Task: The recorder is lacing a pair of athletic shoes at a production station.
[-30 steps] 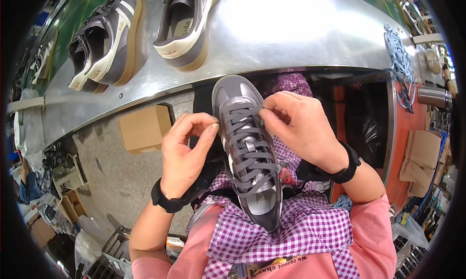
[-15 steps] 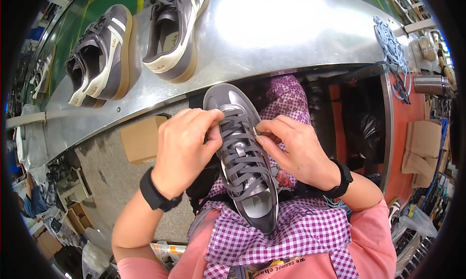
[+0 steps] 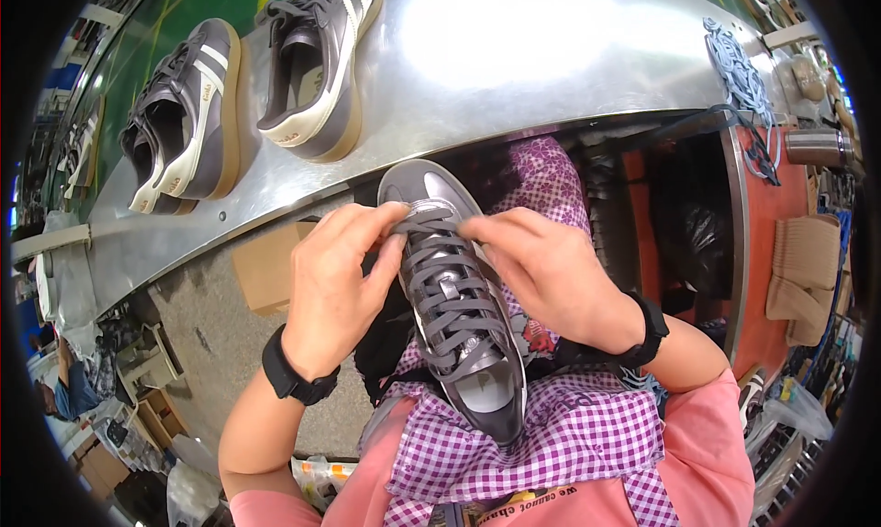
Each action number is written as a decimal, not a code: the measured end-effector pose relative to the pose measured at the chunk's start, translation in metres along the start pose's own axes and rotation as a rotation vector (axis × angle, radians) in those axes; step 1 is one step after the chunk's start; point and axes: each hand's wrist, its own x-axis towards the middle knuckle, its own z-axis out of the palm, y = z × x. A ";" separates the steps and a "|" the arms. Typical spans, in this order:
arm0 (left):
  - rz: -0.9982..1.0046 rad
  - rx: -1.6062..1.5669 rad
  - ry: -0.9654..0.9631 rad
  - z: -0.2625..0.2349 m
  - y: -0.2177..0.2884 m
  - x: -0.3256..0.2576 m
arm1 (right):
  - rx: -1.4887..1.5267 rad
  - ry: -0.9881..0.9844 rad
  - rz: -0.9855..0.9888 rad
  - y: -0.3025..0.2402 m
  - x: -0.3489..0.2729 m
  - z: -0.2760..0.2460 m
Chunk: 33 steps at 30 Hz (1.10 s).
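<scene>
We hold 1 grey lace-up shoe (image 3: 456, 298) at the centre of the view, toe toward 12 o'clock, heel toward 6 o'clock, resting on a purple checked apron (image 3: 541, 435) over the lap; the shoe lies just below the near edge of the metal workbench (image 3: 514, 59).

Our left hand (image 3: 335, 284) sits at 9 o'clock of the shoe; its fingers are curled nearly closed, with the fingertips (image 3: 390, 232) pinched on the grey lace (image 3: 431, 222) at the top eyelets. Our right hand (image 3: 546, 275) sits at 3 o'clock of the shoe; its fingers are bent close together and the tips meet the same lace at the toe end, though we cannot tell how firmly it grips. Each wrist carries 1 black band.

At 11 o'clock, on the workbench, stand 2 dark shoes with white stripes and tan soles; the first shoe (image 3: 317, 64) is nearer the centre; the second shoe (image 3: 184, 114) is to its left. At 2 o'clock a bundle of loose laces (image 3: 739, 77) lies on the bench end. A cardboard box (image 3: 262, 270) rests on the floor at 9 o'clock, behind the left hand.
</scene>
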 end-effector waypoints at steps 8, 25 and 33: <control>0.158 0.181 0.077 -0.002 0.010 0.010 | -0.088 -0.016 -0.072 -0.001 0.004 -0.001; -0.483 -1.015 -0.365 -0.002 -0.020 0.011 | -0.300 -0.110 -0.260 0.011 0.065 0.001; -0.537 -0.718 -0.037 -0.004 -0.024 -0.027 | -0.296 -0.062 -0.258 0.003 0.076 -0.005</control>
